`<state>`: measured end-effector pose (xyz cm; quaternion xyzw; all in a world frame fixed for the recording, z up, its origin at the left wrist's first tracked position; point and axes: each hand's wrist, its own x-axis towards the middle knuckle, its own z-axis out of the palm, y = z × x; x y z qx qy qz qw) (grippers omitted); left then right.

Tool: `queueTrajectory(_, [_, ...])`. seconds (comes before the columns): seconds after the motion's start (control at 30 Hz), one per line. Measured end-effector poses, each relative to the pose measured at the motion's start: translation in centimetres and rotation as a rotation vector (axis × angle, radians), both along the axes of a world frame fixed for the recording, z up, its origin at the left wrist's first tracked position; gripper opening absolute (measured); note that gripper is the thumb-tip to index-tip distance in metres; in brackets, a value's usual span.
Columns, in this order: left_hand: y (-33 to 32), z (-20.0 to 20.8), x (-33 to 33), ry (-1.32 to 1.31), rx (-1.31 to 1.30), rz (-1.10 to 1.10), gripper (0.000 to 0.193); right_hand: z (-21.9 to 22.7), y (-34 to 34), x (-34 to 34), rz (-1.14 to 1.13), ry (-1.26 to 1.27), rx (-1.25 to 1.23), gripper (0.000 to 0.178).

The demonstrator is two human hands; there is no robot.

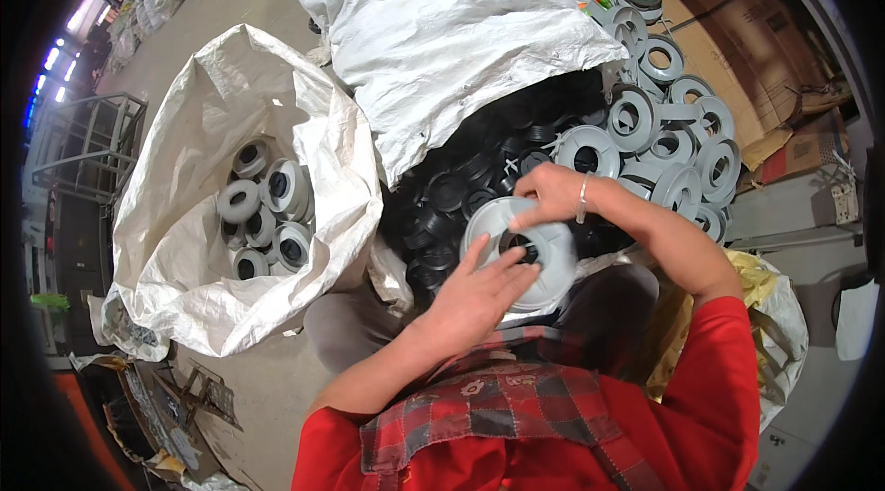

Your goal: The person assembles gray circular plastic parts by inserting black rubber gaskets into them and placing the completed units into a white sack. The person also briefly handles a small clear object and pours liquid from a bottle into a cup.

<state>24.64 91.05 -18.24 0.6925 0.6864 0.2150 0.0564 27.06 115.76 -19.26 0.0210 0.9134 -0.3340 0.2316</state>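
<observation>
A grey plastic ring with a wide flange is tilted over my lap, and something black shows in its central hole. My right hand is closed on the ring's upper rim. Across the ring's near left face lies my left hand, fingers outstretched and slightly apart, their tips by the hole. What the black part in the hole is, my fingers partly hide. Just beyond the ring is a heap of black round plastic parts, spilling from the mouth of a large white woven sack.
An upright white sack on the left contains several grey rings with black centres. More grey rings are piled at the right, beside an opened cardboard box. A yellow-and-white bag stands near my right elbow. A metal frame is far left.
</observation>
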Motion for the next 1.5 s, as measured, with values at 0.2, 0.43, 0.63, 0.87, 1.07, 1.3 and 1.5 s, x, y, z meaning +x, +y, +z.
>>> queueTrajectory(0.2, [-0.3, -1.9, -3.1, -1.183, -0.033, 0.790, 0.029, -12.4, 3.9, -1.1, 0.117, 0.336, 0.801, 0.077])
queueTrajectory(0.43, [-0.6, -4.1, -4.8, -1.485, 0.139, 0.900, 0.029, -7.2, 0.4, -1.6, -0.344, 0.386, 0.355, 0.080])
queueTrajectory(0.63, [0.2, -3.3, -3.5, -1.899, 0.303, 0.689, 0.028, -1.4, -5.8, 0.5, -0.233, 0.545, -0.128, 0.082])
queueTrajectory(0.87, [-2.1, -2.1, -2.9, -1.831, 0.185, 0.601, 0.029, 0.5, -6.5, 1.8, 0.112, 0.711, 0.085, 0.075])
queueTrajectory(1.07, [-3.1, -0.1, -3.4, -1.966, 0.100, 0.522, 0.035, 1.4, -6.9, 2.7, 0.306, 0.883, 0.147, 0.080])
queueTrajectory(1.3, [-3.3, 0.5, -1.4, -1.936, 0.215, 0.421, 0.038, 1.2, -8.2, 3.0, -0.013, 0.747, -0.025, 0.071])
queueTrajectory(1.5, [-4.1, -0.4, -1.1, -1.553, 0.314, 0.563, 0.042, -0.8, -7.3, 2.9, -0.372, 0.011, -0.724, 0.064])
